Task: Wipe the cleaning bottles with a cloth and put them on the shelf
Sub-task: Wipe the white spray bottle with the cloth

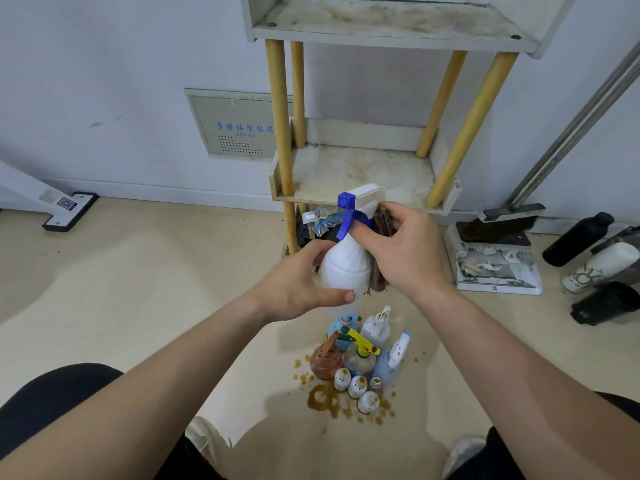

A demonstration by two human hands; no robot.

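Observation:
A white spray bottle [346,268] with a blue trigger is held up in front of the shelf. My left hand [298,285] grips its body from the left. My right hand [405,251] holds a dark brown cloth [382,220] against the bottle's neck and right side. The white shelf [363,171] on yellow poles stands just behind, its middle board bare and stained. On the floor below stands a cluster of several dirty bottles [360,358], some with spray heads, some small and white.
A brown spill [329,400] stains the floor around the cluster. A dustpan and brush [495,251] lie to the right of the shelf, with dark and white bottles [595,261] further right. A flat mop head [69,211] lies at the left wall. Items sit under the shelf.

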